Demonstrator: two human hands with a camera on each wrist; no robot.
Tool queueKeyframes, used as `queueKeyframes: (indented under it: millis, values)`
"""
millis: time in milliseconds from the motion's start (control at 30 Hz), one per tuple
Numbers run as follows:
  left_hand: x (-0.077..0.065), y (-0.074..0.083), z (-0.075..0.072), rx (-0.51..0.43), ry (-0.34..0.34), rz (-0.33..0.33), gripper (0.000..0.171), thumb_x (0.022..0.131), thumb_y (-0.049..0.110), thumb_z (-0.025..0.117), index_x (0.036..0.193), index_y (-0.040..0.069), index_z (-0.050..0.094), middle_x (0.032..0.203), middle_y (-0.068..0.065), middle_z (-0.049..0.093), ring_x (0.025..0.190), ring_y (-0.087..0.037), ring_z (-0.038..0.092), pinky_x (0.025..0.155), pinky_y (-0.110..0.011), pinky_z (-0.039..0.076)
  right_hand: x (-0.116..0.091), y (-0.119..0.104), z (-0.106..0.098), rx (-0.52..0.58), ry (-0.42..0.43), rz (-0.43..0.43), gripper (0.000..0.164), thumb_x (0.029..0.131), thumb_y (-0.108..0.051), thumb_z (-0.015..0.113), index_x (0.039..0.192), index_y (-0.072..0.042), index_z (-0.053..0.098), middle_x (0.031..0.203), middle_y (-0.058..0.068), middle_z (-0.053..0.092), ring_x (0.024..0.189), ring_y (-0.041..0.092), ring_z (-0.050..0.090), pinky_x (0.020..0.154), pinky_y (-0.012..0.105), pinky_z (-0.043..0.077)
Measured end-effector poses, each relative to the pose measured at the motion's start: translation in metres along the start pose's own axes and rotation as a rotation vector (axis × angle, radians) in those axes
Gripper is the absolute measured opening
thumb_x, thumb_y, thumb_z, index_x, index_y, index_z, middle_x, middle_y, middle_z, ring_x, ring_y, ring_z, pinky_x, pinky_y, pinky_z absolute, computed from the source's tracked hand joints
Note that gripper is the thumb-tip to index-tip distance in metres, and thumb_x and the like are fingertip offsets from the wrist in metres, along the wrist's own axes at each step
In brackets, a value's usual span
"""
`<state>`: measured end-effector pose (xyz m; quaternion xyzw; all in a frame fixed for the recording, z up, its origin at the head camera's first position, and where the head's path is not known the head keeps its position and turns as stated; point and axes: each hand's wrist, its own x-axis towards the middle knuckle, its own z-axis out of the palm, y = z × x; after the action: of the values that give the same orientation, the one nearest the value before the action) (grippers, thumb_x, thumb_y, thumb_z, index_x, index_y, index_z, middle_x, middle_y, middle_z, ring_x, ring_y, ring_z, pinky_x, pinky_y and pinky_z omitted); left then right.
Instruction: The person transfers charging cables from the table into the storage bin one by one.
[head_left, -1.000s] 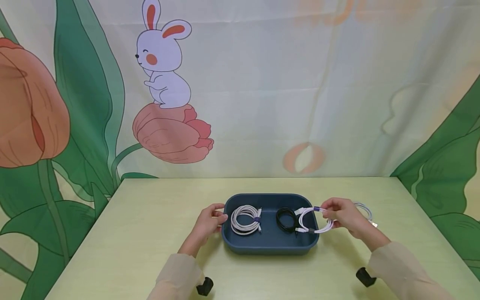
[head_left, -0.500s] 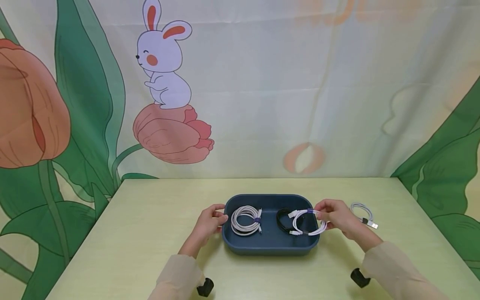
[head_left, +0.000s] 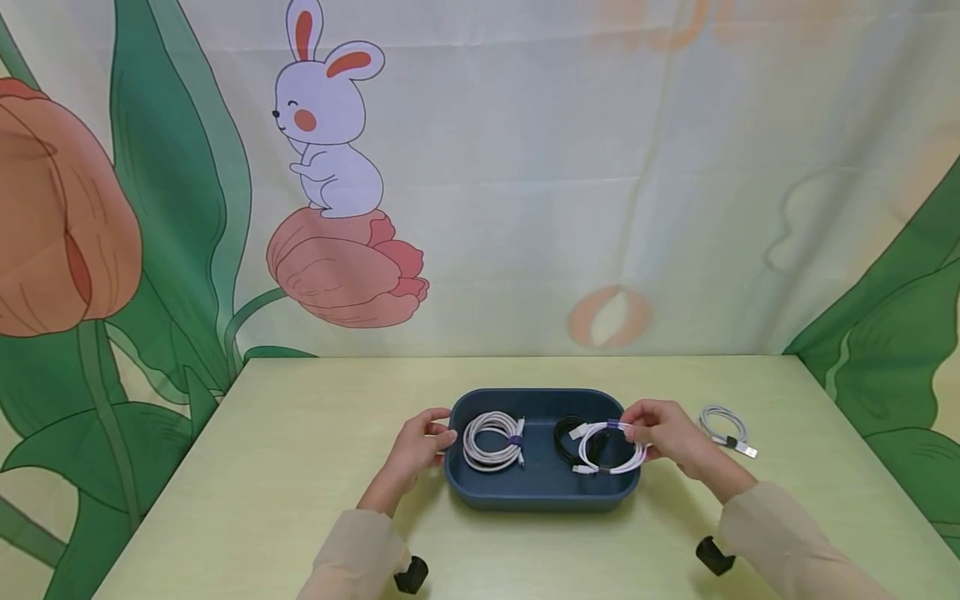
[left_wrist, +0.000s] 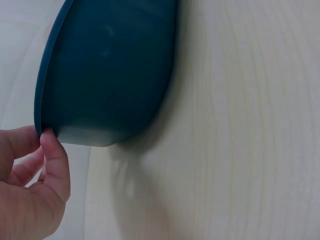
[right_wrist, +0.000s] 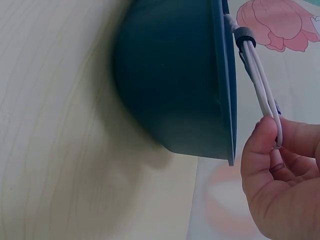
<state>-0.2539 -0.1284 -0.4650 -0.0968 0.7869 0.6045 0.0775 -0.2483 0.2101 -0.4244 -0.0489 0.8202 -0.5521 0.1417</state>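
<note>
Left hand (head_left: 420,437) pinches the rim at the left end of the blue bin (head_left: 540,502), thumb against fingers. Right hand (head_left: 667,429) pinches one side of a white cable (head_left: 622,471), held at the bin's right end, lower right of centre. Its plugs point inward, above a black cable (head_left: 558,442); can't tell if they touch. Grey-white coil (head_left: 474,446) lies flat in the bin's left part. Spare coil (head_left: 722,410) sits on the table (head_left: 337,400), right of frame, outside the bin.

Risks, my read: main one is snagging. Lower the white loop straight down and its plugs could hook the black coil. Release too far right and it could hang over the rim, since the grip is on the outer side, at the bin's edge. If the straps slip, the loops could spread. Left hand pulling or pressing that rim unevenly could shift or tip the bin.
</note>
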Motion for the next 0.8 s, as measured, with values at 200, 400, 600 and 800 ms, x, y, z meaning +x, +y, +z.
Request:
queueKeyframes:
  millis: [200, 400, 600, 800]
  values:
    - [0.0, 0.0, 0.0, 0.002, 0.002, 0.005, 0.038, 0.083, 0.002, 0.057, 0.12, 0.004, 0.049, 0.09, -0.009, 0.051, 0.067, -0.016, 0.054, 0.058, -0.028, 0.048, 0.002, 0.0, 0.004, 0.0, -0.002, -0.011, 0.016, 0.083, 0.003, 0.052, 0.098, 0.009, 0.05, 0.071, 0.0, 0.052, 0.061, 0.012, 0.05, 0.053, 0.026, 0.048]
    - [-0.001, 0.0, 0.0, -0.002, 0.002, 0.009, 0.038, 0.083, 0.002, 0.057, 0.12, 0.004, 0.05, 0.09, -0.009, 0.05, 0.067, -0.016, 0.054, 0.057, -0.027, 0.048, 0.002, -0.002, 0.009, -0.029, 0.0, -0.01, 0.016, 0.084, 0.002, 0.052, 0.098, 0.009, 0.051, 0.07, 0.0, 0.052, 0.062, 0.012, 0.049, 0.052, 0.026, 0.047]
    - [-0.002, 0.001, 0.0, -0.002, 0.003, 0.005, 0.038, 0.083, 0.002, 0.057, 0.121, 0.004, 0.05, 0.09, -0.008, 0.05, 0.067, -0.016, 0.053, 0.055, -0.025, 0.047, 0.003, -0.004, 0.013, -0.067, 0.0, -0.011, 0.015, 0.083, 0.003, 0.053, 0.097, 0.007, 0.053, 0.07, 0.001, 0.052, 0.061, 0.012, 0.049, 0.051, 0.025, 0.047]
    - [-0.001, 0.001, 0.0, 0.001, 0.002, 0.001, 0.039, 0.083, 0.002, 0.057, 0.121, 0.005, 0.05, 0.09, -0.009, 0.05, 0.067, -0.016, 0.053, 0.056, -0.027, 0.048, 0.004, -0.003, 0.016, -0.086, 0.004, -0.005, 0.013, 0.082, 0.004, 0.053, 0.096, 0.006, 0.054, 0.069, 0.001, 0.051, 0.06, 0.012, 0.048, 0.051, 0.025, 0.047]
